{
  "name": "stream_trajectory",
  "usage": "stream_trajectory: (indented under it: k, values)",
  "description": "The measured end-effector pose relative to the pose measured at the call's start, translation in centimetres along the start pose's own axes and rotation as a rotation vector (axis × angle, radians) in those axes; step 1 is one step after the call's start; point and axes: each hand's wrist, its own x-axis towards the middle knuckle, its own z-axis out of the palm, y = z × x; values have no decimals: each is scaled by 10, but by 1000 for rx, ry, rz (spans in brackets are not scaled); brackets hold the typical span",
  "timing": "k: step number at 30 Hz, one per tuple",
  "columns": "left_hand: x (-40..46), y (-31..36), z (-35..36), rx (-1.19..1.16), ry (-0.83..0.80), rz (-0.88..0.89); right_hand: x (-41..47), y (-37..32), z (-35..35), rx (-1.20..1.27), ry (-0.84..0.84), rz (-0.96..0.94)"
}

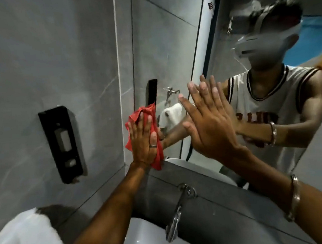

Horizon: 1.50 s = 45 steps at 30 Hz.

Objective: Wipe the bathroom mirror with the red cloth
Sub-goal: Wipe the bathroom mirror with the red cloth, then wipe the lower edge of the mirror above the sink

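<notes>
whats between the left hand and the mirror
The red cloth: the left hand presses it flat against the mirror with straight fingers, as the head view shows.

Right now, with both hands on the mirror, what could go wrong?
The bare right hand lies flat on the mirror and may leave prints.
The left hand only presses the red cloth with straight fingers, so it might slip out.
The faucet below could be bumped on a downward stroke.

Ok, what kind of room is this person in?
Most likely a bathroom: a wall mirror above a white sink with a metal tap, and a black dispenser on the grey tiled wall beside it.
</notes>
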Motion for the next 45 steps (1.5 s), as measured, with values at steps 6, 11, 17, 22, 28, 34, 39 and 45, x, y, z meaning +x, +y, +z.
stream_trajectory:
  k: [6,11,17,22,28,34,39,45]
  values:
    - [-21,58,32,-28,57,27,-45,40,-27,-84,-93,39]
    - [-55,167,86,42,44,133,-77,80,-64,-179,-86,116]
    - [-91,266,106,17,-74,317,-119,118,-122,-177,-26,195]
    - [4,301,88,83,-82,383,-117,155,-153,-249,19,236]
    - [195,404,42,34,50,407,-62,191,-189,-223,168,346]
    - [274,458,26,75,83,412,-41,201,-210,-189,335,372]
    - [144,404,68,-13,38,488,-98,180,-193,-103,302,404]
    - [-74,304,96,20,-286,482,-178,147,-169,-110,113,439]
